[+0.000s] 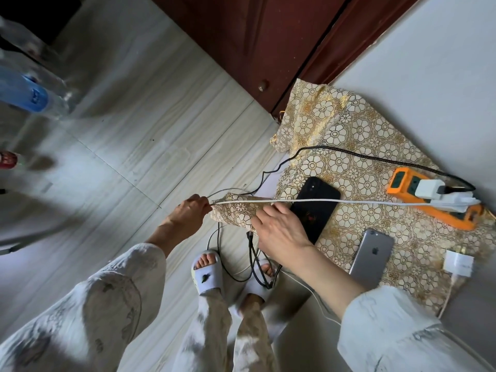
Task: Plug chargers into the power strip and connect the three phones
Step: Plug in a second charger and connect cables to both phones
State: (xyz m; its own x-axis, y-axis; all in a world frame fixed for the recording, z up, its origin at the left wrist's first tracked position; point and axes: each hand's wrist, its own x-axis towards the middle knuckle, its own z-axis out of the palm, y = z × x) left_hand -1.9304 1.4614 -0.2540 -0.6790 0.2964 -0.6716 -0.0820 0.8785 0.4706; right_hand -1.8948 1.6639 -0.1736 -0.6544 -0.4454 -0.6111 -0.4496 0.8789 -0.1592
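right now i've got the white cable (349,202) stretched taut across the patterned cloth (357,146). my left hand (192,210) pinches its free end out past the cloth's edge, over the floor (134,130). my right hand (281,228) is nearer the phones, fingers curled, nipping the same cable between thumb and fingertips partway along. the cable runs on to a white charger (453,202) plugged into the orange power strip (402,183), which lies at the far side of the cloth near the wall. a second white charger (429,189) sits in the strip just beside it, with a black braided cable (349,151) looping off it, round over the cloth and down off the edge to the floor. the black phone (316,202) lies face down under the taut cable, partly hidden by my right hand. the grey phone (373,253) lies face down near my right forearm, apart from the black one. i can't spot a third phone. a loose white charger (459,263) rests on the cloth beside the grey phone, its own lead trailing toward me. more black cable (255,264) hangs in a tangle over my slippers (206,272).
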